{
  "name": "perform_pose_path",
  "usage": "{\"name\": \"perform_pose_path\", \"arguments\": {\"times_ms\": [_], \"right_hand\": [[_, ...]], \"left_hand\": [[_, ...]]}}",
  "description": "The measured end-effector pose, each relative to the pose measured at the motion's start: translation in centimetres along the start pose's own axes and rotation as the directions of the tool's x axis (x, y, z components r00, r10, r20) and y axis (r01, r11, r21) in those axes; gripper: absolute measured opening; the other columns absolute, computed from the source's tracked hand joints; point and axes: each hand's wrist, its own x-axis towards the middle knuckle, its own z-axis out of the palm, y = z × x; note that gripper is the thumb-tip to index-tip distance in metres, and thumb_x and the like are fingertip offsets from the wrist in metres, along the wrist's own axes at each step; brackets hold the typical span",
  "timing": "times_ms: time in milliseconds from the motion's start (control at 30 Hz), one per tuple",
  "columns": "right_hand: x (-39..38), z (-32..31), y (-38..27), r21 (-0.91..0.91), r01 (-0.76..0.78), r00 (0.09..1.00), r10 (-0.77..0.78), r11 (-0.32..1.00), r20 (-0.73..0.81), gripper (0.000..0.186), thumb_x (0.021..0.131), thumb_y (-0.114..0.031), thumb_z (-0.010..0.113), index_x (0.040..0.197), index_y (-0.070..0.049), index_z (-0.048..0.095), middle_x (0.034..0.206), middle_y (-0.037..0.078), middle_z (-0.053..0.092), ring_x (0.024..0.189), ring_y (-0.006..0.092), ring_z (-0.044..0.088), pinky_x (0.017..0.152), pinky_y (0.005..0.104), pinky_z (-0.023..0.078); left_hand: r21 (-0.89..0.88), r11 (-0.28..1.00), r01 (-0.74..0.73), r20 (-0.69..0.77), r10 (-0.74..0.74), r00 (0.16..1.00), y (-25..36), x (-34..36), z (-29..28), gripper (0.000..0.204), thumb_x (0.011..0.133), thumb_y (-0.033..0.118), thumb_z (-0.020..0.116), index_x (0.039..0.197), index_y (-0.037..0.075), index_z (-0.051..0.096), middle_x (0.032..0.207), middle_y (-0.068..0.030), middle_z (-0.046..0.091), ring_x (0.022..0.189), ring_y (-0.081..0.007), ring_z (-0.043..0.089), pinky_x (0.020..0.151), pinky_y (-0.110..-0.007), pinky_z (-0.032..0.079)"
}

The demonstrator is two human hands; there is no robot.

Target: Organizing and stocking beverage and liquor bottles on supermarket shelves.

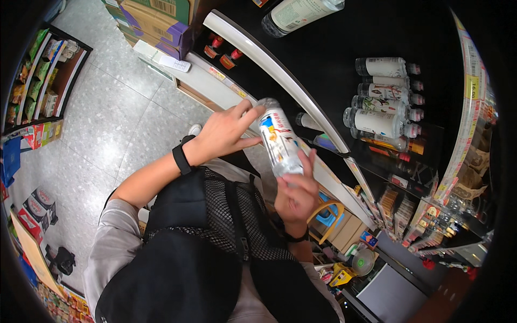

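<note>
A clear plastic bottle (pixel 279 139) with a colourful label is held at a tilt in front of the shelf's white front edge (pixel 301 86). My left hand (pixel 226 132) grips it by the upper end, fingertips and thumb against its side. My right hand (pixel 296 191) has its fingers closed round the lower end. Several similar bottles (pixel 377 124) with white labels lie on their sides on the black shelf to the right, and a larger bottle (pixel 301 13) lies above. A black mesh pack (pixel 221 210) is on my front.
Cardboard boxes (pixel 156 32) are stacked at the upper left beside a white object (pixel 175 63). A snack rack (pixel 40 81) stands across the tiled floor (pixel 107 118). More stocked shelves (pixel 463 172) run along the right, with a plastic stool or basket (pixel 326 215) and assorted goods low behind my right hand.
</note>
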Motion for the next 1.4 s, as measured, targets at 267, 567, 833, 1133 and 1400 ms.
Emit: {"name": "perform_pose_path", "arguments": {"times_ms": [267,567,833,1133,1400], "right_hand": [[-4.1,3.3,5.9,-0.112,-0.132,0.988,0.122,0.985,-0.095,0.026,0.090,0.009,0.074,0.104,-0.003,0.055,0.114,0.015,0.065,0.127,0.0474,0.064,0.116,0.0667,0.042],[-6.1,1.3,6.0,-0.261,-0.569,0.819,0.511,0.780,-0.260,0.053,0.097,-0.002,0.072,0.144,0.003,0.049,0.157,0.024,0.040,0.141,0.0390,0.048,0.111,0.0483,0.049],[-7.5,1.0,3.8,-0.273,-0.689,0.725,0.646,0.672,-0.238,0.041,0.097,-0.004,0.071,0.135,0.002,0.056,0.149,0.021,0.048,0.132,0.0352,0.055,0.105,0.0433,0.054],[-7.8,0.7,4.4,-0.291,-0.707,0.705,0.677,0.645,-0.213,0.032,0.097,-0.007,0.071,0.126,0.002,0.061,0.142,0.019,0.055,0.119,0.0317,0.060,0.093,0.0394,0.055],[-7.8,-0.7,6.3,-0.228,-0.723,0.689,0.705,0.652,-0.169,0.029,0.096,-0.007,0.071,0.124,0.000,0.062,0.137,0.019,0.056,0.117,0.0326,0.060,0.089,0.0396,0.055]], "left_hand": [[-0.107,0.985,-0.134,0.111,0.146,0.983,-1.2,2.0,6.6,0.080,0.078,0.027,0.087,0.148,0.022,0.050,0.122,-0.0131,0.054,0.097,-0.0346,0.070,0.075,-0.043,0.061],[-0.183,0.981,-0.057,0.152,0.085,0.985,-4.0,8.2,17.4,0.066,0.079,0.023,0.085,0.138,0.011,0.057,0.132,-0.0200,0.054,0.113,-0.0402,0.067,0.088,-0.049,0.061],[-0.221,0.958,0.184,0.240,-0.130,0.962,-7.5,10.5,23.3,0.066,0.080,0.024,0.085,0.139,0.008,0.062,0.136,-0.0241,0.059,0.111,-0.0417,0.068,0.097,-0.049,0.057],[-0.343,0.917,0.206,0.188,-0.148,0.971,-6.5,12.3,27.9,0.039,0.085,0.026,0.081,0.118,0.005,0.074,0.115,-0.0202,0.072,0.114,-0.0408,0.066,0.101,-0.048,0.053],[-0.228,0.964,0.135,-0.242,-0.190,0.951,-6.3,11.9,24.9,0.026,0.083,0.029,0.072,0.101,0.011,0.078,0.098,-0.0150,0.075,0.097,-0.0407,0.070,0.088,-0.052,0.055]]}}
